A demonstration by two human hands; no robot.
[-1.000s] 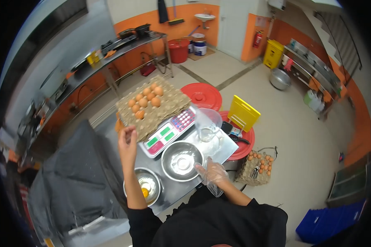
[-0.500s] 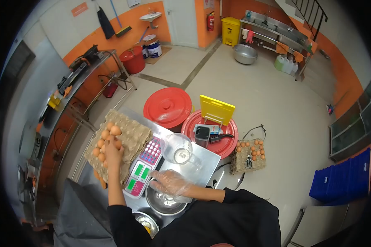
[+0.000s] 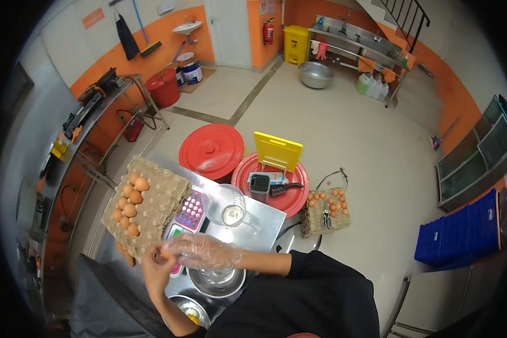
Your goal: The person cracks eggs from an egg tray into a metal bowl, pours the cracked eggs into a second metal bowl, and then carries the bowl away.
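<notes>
**Egg (image 3: 165, 254) in the bare left hand (image 3: 156, 267), gloved right hand (image 3: 201, 252) right up against it**

So I'm standing here watching somebody in a black top (image 3: 315, 296) work at a steel table (image 3: 272, 218). The left hand is curled shut around that one egg; only a little bit of shell peeks out between the fingers, right where the two hands meet. The right hand has a clear plastic glove on, fingers reaching across to the left one. Honestly can't tell if it's gripping the egg too or just resting against it.

Just past the left hand there's a cardboard tray (image 3: 160, 191) with a bunch of brown eggs (image 3: 129, 210) clustered on its left part. Under the hands you can see parts of a scale (image 3: 190, 211), with its buttons poking out beyond the gloved fingers. A metal bowl (image 3: 217, 290) sits on the near side of the right hand, partly covered by it. Closer to the body, beside the left forearm, is a second bowl (image 3: 201, 311) with a yolk (image 3: 193, 319) in it, half hidden by the arm.

Beyond the right hand stands a clear jug (image 3: 226, 195), and past that a yellow board (image 3: 279, 151) upright on a red lid (image 3: 243, 179). Well off to the right of the glove: another tray (image 3: 312, 230) with more eggs and some scissors (image 3: 325, 219).
</notes>
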